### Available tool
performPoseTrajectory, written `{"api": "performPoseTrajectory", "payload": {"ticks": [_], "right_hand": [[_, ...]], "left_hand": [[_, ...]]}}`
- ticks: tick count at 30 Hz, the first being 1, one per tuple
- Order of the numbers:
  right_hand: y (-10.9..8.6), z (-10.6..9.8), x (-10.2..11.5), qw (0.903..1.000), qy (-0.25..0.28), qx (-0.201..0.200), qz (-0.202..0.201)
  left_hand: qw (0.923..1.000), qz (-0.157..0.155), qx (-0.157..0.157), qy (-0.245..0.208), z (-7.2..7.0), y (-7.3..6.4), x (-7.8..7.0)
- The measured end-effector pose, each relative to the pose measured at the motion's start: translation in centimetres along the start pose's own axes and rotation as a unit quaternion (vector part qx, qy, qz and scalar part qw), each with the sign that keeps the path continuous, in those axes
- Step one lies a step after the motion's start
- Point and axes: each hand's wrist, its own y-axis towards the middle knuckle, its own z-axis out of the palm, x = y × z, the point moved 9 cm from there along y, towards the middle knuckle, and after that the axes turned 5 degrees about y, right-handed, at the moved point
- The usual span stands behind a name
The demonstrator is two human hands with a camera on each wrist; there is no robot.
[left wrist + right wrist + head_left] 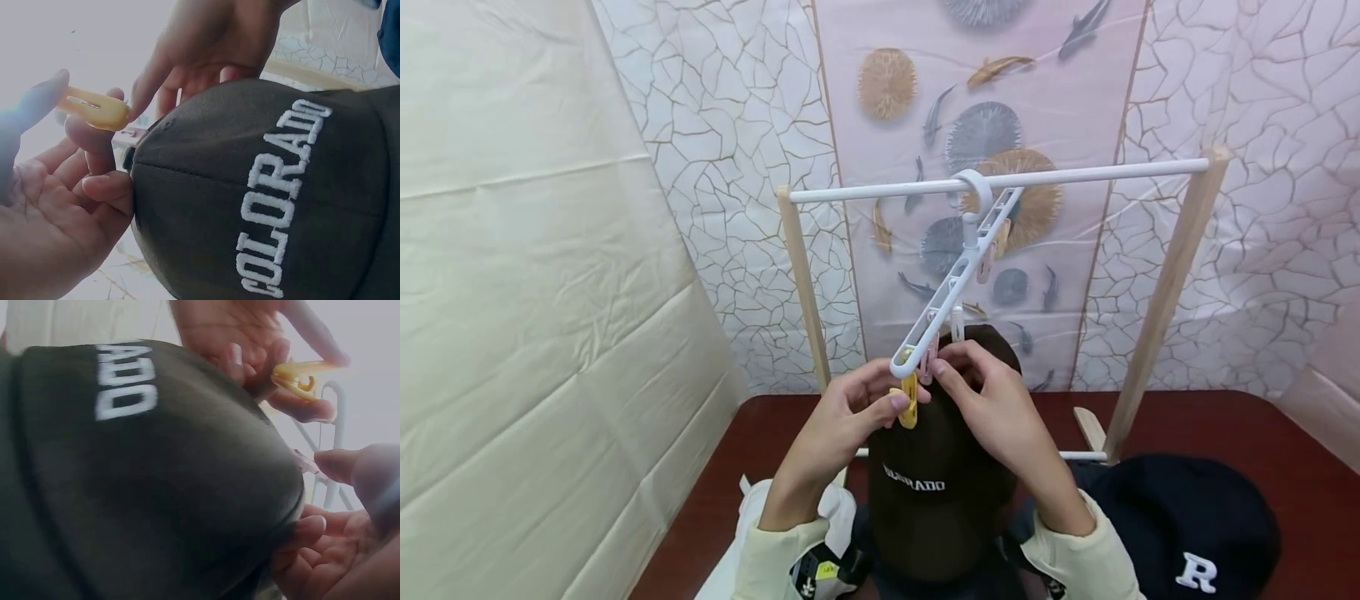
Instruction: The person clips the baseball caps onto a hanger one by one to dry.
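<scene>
A dark brown cap point(932, 508) with white COLORADO lettering point(281, 200) hangs crown up below a white clip hanger point(951, 287). My left hand point(850, 412) pinches a yellow clothespin point(97, 109) at the hanger's near end, between thumb and index finger. Its other fingers curl against the top of the cap. With the thumb and index finger of my right hand point(1000, 408), I pinch a pink clothespin point(928, 362) at the cap's crown. The remaining right fingers point(306, 531) rest along the cap's side. A white clothespin point(957, 323) hangs just behind.
The hanger hooks over the white rod point(1090, 173) of a wood-posted rack point(1165, 308) on a dark red table point(1311, 467). More pink clothespins point(985, 262) hang farther back. A navy cap point(1195, 517) with a white R lies at right, white cloth point(737, 550) at left.
</scene>
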Motion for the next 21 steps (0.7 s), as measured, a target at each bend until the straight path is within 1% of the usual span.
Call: {"api": "performPoseTrajectory", "payload": {"ticks": [4,8,11,14,21], "right_hand": [[-0.9,-0.2,-0.3,0.9998,0.016,-0.008,0.001],[-1.7,-0.6,-0.5,0.9995,0.022,-0.021,-0.003],[-2.3,-0.7,-0.5,0.9995,0.018,-0.021,-0.016],[-3.0,-0.7,-0.6,0.9995,0.010,-0.013,-0.027],[-4.5,-1.5,-1.0,0.9994,-0.028,-0.001,-0.022]], "left_hand": [[0.9999,-0.001,-0.008,0.008,-0.3,0.1,-0.1],[0.9999,-0.003,-0.009,0.011,-0.3,0.2,-0.1],[0.9999,-0.006,-0.009,0.005,-0.3,0.2,0.0],[0.9999,-0.008,-0.012,-0.004,-0.4,0.2,0.1],[0.9997,-0.015,-0.017,-0.003,-0.4,-0.1,0.4]]}}
